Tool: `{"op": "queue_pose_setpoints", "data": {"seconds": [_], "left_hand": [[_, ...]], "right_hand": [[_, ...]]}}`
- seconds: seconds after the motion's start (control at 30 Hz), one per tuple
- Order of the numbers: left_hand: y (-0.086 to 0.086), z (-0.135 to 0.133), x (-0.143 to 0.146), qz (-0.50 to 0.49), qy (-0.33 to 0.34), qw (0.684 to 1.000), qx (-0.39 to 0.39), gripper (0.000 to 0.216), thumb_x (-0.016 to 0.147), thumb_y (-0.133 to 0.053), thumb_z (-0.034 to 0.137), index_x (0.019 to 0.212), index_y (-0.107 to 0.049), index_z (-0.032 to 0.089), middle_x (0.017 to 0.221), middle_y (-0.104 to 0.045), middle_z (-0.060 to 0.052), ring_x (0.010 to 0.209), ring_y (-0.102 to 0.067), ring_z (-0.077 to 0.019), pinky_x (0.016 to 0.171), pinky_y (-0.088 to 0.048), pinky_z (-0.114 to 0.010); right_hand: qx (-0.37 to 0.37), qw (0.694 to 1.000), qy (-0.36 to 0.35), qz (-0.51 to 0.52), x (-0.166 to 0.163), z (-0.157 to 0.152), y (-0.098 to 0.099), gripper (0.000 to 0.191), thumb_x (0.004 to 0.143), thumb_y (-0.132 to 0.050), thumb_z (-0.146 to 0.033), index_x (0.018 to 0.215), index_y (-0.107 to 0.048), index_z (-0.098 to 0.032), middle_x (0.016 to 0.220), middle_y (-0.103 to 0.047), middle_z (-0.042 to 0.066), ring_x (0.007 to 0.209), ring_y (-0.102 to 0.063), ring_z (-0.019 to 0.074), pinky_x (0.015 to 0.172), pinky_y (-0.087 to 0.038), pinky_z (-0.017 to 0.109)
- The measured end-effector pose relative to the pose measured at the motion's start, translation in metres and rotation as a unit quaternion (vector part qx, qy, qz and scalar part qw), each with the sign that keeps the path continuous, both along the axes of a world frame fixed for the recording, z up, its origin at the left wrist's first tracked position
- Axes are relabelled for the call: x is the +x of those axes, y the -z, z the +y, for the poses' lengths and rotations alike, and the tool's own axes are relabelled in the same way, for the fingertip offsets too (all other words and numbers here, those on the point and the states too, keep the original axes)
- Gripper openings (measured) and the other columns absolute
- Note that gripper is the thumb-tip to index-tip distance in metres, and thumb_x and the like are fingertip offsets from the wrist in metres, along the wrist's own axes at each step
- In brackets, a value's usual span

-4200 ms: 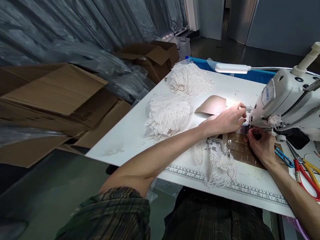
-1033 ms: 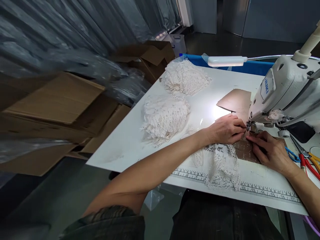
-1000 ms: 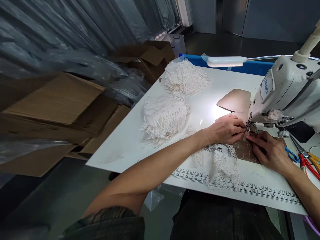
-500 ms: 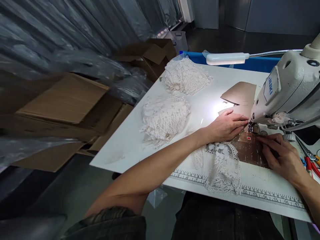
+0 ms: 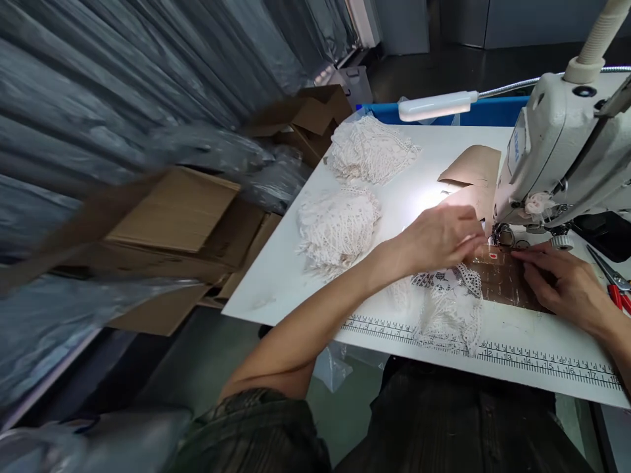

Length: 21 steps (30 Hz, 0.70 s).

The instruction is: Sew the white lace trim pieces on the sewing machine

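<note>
At the needle area of a white sewing machine (image 5: 552, 144), my left hand (image 5: 441, 240) is raised with bent, closed fingers. What its fingertips pinch, if anything, is hidden. Just below it a piece of white lace (image 5: 448, 309) lies bunched over the table's front edge, its upper rim near my fingers. My right hand (image 5: 566, 282) rests on the brown taped plate (image 5: 510, 282), index finger stretched toward the presser foot (image 5: 493, 238), thumb apart from it. A small label with a red mark (image 5: 493, 256) sits on the plate between the hands.
Two heaps of white lace (image 5: 340, 230) lie left on the white table (image 5: 276, 282). A beige card (image 5: 473, 167) stands behind the needle. Red-handled scissors (image 5: 614, 286) and a black object (image 5: 606, 233) are at right. A lamp (image 5: 436, 105) hangs over the back; cardboard boxes (image 5: 172, 210) stand left.
My left hand has lifted from lying flat beside the needle and its fingers have curled together. My right hand stays on the plate. The camera view has shifted.
</note>
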<state>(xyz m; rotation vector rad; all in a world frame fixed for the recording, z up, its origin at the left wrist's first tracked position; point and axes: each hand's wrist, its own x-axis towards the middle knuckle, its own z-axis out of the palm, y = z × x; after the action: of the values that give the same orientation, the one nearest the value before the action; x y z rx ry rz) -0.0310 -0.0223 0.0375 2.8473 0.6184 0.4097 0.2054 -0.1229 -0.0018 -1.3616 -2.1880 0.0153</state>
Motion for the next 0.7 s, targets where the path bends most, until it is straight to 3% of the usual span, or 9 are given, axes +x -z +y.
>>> {"op": "queue_pose_setpoints", "data": {"seconds": [0.03,0.1,0.2,0.33,0.43,0.5,0.53,0.6,0.7], "left_hand": [[-0.004,-0.01,-0.003,0.03,0.034,0.998,-0.041,0.039,0.102,-0.038,0.039,0.093,-0.066,0.014,0.089,-0.064,-0.007,0.075,-0.059,-0.0142,0.064,-0.048,-0.027],[-0.004,-0.026,-0.007,0.074,0.074,0.992,-0.075,0.034,0.098,-0.048,0.044,0.103,-0.065,0.015,0.095,-0.063,-0.007,0.079,-0.06,-0.0145,0.067,-0.049,-0.027],[0.014,-0.033,-0.009,0.083,0.021,0.996,-0.003,0.04,0.092,-0.058,0.046,0.119,-0.058,0.016,0.113,-0.058,-0.013,0.093,-0.058,-0.0221,0.075,-0.05,-0.036],[0.044,-0.005,-0.005,0.018,-0.021,0.999,0.042,0.042,0.095,-0.052,0.046,0.124,-0.053,0.015,0.121,-0.054,-0.016,0.098,-0.057,-0.023,0.082,-0.051,-0.04],[0.051,0.019,-0.001,-0.026,0.02,0.998,0.051,0.045,0.094,-0.054,0.048,0.126,-0.051,0.016,0.122,-0.053,-0.017,0.103,-0.057,-0.0235,0.082,-0.052,-0.037],[0.048,0.027,0.001,-0.027,0.042,0.997,0.062,0.046,0.093,-0.055,0.049,0.125,-0.051,0.015,0.122,-0.054,-0.017,0.102,-0.058,-0.0229,0.08,-0.053,-0.036],[0.045,0.028,0.002,-0.025,0.045,0.996,0.07,0.047,0.092,-0.056,0.049,0.124,-0.052,0.015,0.121,-0.054,-0.017,0.098,-0.059,-0.022,0.078,-0.053,-0.035],[0.04,0.028,0.002,-0.025,0.035,0.995,0.089,0.044,0.093,-0.055,0.049,0.12,-0.055,0.014,0.118,-0.056,-0.016,0.092,-0.06,-0.0197,0.074,-0.054,-0.034],[0.033,0.022,0.001,-0.042,0.009,0.992,0.122,0.03,0.097,-0.051,0.042,0.108,-0.06,0.015,0.106,-0.062,-0.011,0.083,-0.061,-0.0161,0.069,-0.052,-0.032]], "right_hand": [[-0.006,1.0,-0.012,-0.004,0.0,-0.002,-0.002,0.03,0.095,-0.043,-0.024,0.108,-0.068,-0.013,0.099,-0.067,0.01,0.086,-0.065,0.0197,0.073,-0.057,0.033],[-0.016,0.999,-0.037,-0.012,-0.003,-0.009,-0.006,0.031,0.096,-0.042,-0.024,0.109,-0.068,-0.012,0.103,-0.066,0.011,0.09,-0.065,0.0198,0.075,-0.058,0.033],[-0.033,0.997,-0.069,-0.021,-0.011,-0.028,-0.006,0.031,0.096,-0.043,-0.022,0.113,-0.066,-0.012,0.113,-0.064,0.012,0.097,-0.064,0.0198,0.079,-0.057,0.034],[0.016,0.997,-0.052,-0.047,-0.026,-0.066,0.003,0.029,0.095,-0.047,-0.021,0.115,-0.064,-0.01,0.118,-0.064,0.014,0.11,-0.06,0.0273,0.087,-0.053,0.045],[-0.07,0.978,-0.197,0.019,-0.031,-0.099,0.007,0.026,0.093,-0.049,-0.022,0.113,-0.064,-0.013,0.11,-0.068,0.012,0.114,-0.06,0.0233,0.11,-0.038,0.049],[-0.167,0.926,-0.327,0.086,-0.03,-0.115,0.007,0.021,0.095,-0.045,-0.018,0.102,-0.065,-0.019,0.091,-0.071,0.001,0.088,-0.067,0.0124,0.113,-0.036,0.038],[-0.206,0.907,-0.347,0.121,-0.029,-0.12,0.005,0.023,0.095,-0.042,-0.014,0.094,-0.064,-0.02,0.083,-0.07,-0.002,0.074,-0.065,0.0084,0.111,-0.039,0.033],[-0.246,0.89,-0.348,0.163,-0.024,-0.121,-0.003,0.021,0.095,-0.044,-0.013,0.084,-0.061,-0.019,0.082,-0.068,-0.003,0.067,-0.061,0.0064,0.1,-0.046,0.029],[-0.203,0.928,-0.242,0.195,-0.018,-0.106,-0.017,0.017,0.093,-0.049,-0.017,0.079,-0.059,-0.017,0.083,-0.065,0.003,0.072,-0.06,0.0109,0.084,-0.05,0.031]]}}
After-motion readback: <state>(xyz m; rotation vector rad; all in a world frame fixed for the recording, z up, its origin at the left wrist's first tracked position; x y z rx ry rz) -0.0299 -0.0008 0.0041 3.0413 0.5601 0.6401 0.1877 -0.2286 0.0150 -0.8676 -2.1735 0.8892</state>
